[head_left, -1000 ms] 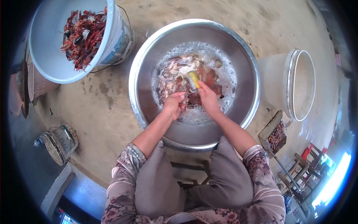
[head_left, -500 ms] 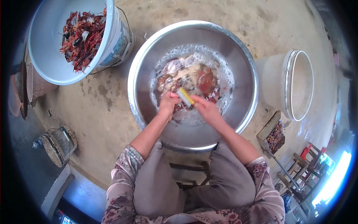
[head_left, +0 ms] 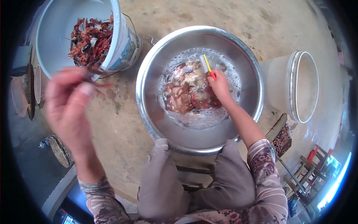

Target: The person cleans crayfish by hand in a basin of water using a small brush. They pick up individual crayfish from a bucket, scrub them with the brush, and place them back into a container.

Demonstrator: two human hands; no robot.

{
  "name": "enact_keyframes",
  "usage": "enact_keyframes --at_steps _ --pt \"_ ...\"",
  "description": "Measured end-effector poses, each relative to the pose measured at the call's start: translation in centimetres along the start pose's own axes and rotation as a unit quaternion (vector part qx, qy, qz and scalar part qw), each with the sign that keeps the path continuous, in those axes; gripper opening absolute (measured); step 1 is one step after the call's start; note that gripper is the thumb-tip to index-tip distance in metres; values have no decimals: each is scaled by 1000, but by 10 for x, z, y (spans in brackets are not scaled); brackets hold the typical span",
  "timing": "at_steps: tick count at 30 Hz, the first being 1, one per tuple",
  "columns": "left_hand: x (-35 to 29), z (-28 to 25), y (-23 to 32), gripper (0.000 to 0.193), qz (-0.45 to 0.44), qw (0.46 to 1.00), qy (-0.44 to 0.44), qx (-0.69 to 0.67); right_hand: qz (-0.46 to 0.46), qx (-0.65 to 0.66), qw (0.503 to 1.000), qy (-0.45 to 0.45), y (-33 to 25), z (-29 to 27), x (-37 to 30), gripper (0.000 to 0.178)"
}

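Note:
My left hand (head_left: 69, 104) is raised at the left, just in front of the white bucket (head_left: 126, 48). Its fingers pinch a reddish crayfish (head_left: 97, 83), blurred by motion. Over the large metal basin (head_left: 145, 89) my right hand (head_left: 220, 85) grips a scrubbing brush (head_left: 206, 64) with a red and yellow handle and pale bristles pointing left. Beneath the brush, crayfish (head_left: 186, 95) lie in foamy water in the basin. A heap of red crayfish (head_left: 91, 41) rests inside the tilted-looking white bucket.
A translucent white tub (head_left: 278, 84) stands right of the basin. Lower right are a dustpan (head_left: 281, 138) with small debris and wooden stools (head_left: 305, 168). A dirty small bucket (head_left: 61, 149) and pink baskets (head_left: 19, 95) are at the left.
My left hand has moved from the basin up and left to the white bucket with a crayfish. The brush in my right hand has moved up and right, bristles turned left.

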State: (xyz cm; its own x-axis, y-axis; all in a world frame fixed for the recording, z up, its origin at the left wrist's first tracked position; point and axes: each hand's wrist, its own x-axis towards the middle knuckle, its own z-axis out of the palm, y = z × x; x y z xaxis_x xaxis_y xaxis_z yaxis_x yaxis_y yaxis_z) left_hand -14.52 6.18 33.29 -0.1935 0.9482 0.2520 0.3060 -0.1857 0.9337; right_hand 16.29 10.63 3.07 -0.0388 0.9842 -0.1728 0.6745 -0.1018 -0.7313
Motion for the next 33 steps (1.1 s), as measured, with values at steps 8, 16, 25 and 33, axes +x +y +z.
enact_keyframes --at_steps 8,16,25,33 --pt "-8 17 -39 31 145 905 55 397 134 121 979 -91 1 19 -6 33" --pt "-108 161 -182 30 -597 763 -88 -233 267 448 839 -160 -66 -7 -63 20" --pt "-140 195 -214 15 -579 703 -37 -411 73 185 972 -129 -49 7 -72 18" --pt "-138 201 -226 18 -662 611 91 -424 -101 38 993 -53 27 12 -76 40"
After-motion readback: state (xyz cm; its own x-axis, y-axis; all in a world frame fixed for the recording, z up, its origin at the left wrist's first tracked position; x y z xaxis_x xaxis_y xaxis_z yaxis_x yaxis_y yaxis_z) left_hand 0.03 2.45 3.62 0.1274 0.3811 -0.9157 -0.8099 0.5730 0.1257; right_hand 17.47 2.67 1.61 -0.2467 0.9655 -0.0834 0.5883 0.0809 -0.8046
